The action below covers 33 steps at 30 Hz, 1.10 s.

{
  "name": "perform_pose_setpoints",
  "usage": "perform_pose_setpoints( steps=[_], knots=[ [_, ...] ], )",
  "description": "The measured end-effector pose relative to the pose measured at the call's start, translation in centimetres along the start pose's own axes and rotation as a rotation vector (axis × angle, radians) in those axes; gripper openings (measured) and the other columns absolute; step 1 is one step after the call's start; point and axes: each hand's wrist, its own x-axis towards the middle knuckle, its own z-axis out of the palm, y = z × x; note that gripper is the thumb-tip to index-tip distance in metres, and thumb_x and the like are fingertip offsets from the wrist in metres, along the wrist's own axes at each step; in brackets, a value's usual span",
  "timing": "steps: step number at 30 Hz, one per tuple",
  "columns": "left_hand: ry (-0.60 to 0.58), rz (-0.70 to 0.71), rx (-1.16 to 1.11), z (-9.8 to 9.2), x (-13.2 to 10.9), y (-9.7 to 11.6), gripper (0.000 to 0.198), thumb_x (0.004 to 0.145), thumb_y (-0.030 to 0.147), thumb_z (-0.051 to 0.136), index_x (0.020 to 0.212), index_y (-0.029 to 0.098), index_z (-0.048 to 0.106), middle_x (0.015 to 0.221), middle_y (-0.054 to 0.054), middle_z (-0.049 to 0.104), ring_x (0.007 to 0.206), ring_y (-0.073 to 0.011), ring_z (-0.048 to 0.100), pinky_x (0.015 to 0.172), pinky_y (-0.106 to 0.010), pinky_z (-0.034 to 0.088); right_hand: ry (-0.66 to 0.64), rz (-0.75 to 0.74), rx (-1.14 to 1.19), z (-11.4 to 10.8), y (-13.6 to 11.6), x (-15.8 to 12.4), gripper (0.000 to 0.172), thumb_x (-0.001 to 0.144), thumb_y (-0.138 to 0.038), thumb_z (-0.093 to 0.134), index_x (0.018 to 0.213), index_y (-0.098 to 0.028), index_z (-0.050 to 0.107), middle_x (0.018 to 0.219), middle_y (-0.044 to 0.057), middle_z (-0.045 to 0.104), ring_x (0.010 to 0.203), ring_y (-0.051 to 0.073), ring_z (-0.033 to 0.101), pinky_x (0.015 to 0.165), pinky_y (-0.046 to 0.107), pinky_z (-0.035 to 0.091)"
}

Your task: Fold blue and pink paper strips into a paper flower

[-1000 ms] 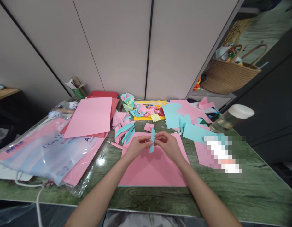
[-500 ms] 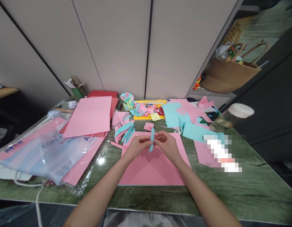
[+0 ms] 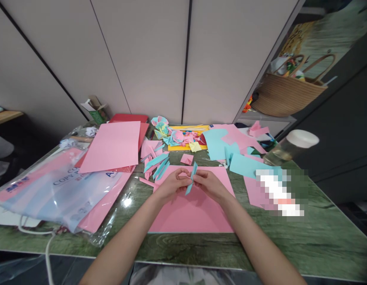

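Pale wall panels stand behind a green marbled desk (image 3: 320, 237) that is strewn with coloured paper. At the near middle lies a large pink sheet (image 3: 189, 215), flat on the desk, and both of the person's bare forearms reach in over its near edge.

Just above the far half of that sheet the two hands meet. The left hand (image 3: 171, 184) is curled, with thumb and forefinger pinched on a narrow blue paper strip (image 3: 191, 178); the right hand (image 3: 209, 184) is curled the same way and grips the strip from the other side. The strip sits between the fingertips of both hands, lifted off the pink sheet and tilted, its upper end leaning to the right and its lower end pointing down to the left.

Just beyond the hands lies a small pink square (image 3: 186, 159), and to its left a loose heap of blue and pink strips (image 3: 157, 162). Farther back there are folded paper flowers (image 3: 165, 132) beside a yellow sheet (image 3: 183, 148). On the left a second pink sheet (image 3: 112, 146) lies partly over a clear plastic pack of copy paper (image 3: 49, 190), with a small open cardboard box (image 3: 96, 108) near the wall behind. To the right lie cut blue sheets (image 3: 219, 144) and more pink offcuts, then a glass jar with a white lid (image 3: 290, 149). A wicker basket (image 3: 286, 97) sits on a shelf at the far right.
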Motion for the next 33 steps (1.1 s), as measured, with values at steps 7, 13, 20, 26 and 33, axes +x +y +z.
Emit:
perform_pose_setpoints(
  steps=[7, 13, 20, 26, 33],
  knots=[
    [-0.039, -0.003, 0.018, 0.10, -0.06, 0.05, 0.032, 0.058, 0.027, 0.070, 0.079, 0.018, 0.047, 0.057, 0.005, 0.048, 0.048, -0.0050, 0.045, 0.046, -0.016, 0.032, 0.055, 0.028, -0.038, 0.01, 0.52, 0.20, 0.031, 0.062, -0.046, 0.062, 0.070, -0.016, 0.062, 0.058, 0.001, 0.055, 0.057, 0.012, 0.049, 0.054, 0.024, 0.039],
    [-0.053, -0.014, 0.042, 0.02, -0.08, 0.15, 0.033, 0.059, 0.026, 0.069, 0.081, 0.018, 0.046, 0.058, 0.005, 0.047, 0.050, -0.0046, 0.045, 0.048, -0.016, 0.032, 0.014, 0.037, 0.059, -0.15, 0.56, 0.26, 0.028, 0.060, -0.042, 0.066, 0.069, -0.015, 0.063, 0.058, 0.000, 0.055, 0.057, 0.011, 0.049, 0.056, 0.024, 0.038],
    [-0.073, -0.017, 0.066, -0.08, -0.15, 0.11, 0.033, 0.060, 0.024, 0.069, 0.083, 0.019, 0.045, 0.061, 0.004, 0.049, 0.053, -0.0057, 0.047, 0.048, -0.016, 0.033, -0.010, 0.034, 0.087, -0.09, 0.58, 0.21, 0.026, 0.059, -0.039, 0.067, 0.069, -0.016, 0.063, 0.060, 0.000, 0.056, 0.058, 0.011, 0.049, 0.057, 0.025, 0.037],
    [-0.044, 0.052, 0.095, -0.19, -0.06, -0.08, 0.033, 0.060, 0.024, 0.069, 0.083, 0.018, 0.046, 0.064, 0.002, 0.054, 0.057, -0.0078, 0.052, 0.052, -0.017, 0.036, -0.022, 0.039, 0.056, -0.19, 0.87, 0.31, 0.028, 0.063, -0.041, 0.064, 0.072, -0.015, 0.063, 0.062, 0.001, 0.055, 0.059, 0.011, 0.047, 0.056, 0.024, 0.035],
    [0.158, 0.177, 0.134, -0.29, 0.32, -0.37, 0.039, 0.060, 0.028, 0.068, 0.091, 0.017, 0.047, 0.060, 0.004, 0.055, 0.052, -0.0087, 0.053, 0.053, -0.021, 0.040, -0.083, -0.057, 0.005, -0.12, 0.45, 0.49, 0.027, 0.069, -0.032, 0.062, 0.090, -0.016, 0.060, 0.076, 0.001, 0.055, 0.063, 0.009, 0.044, 0.059, 0.023, 0.033]
  ],
)
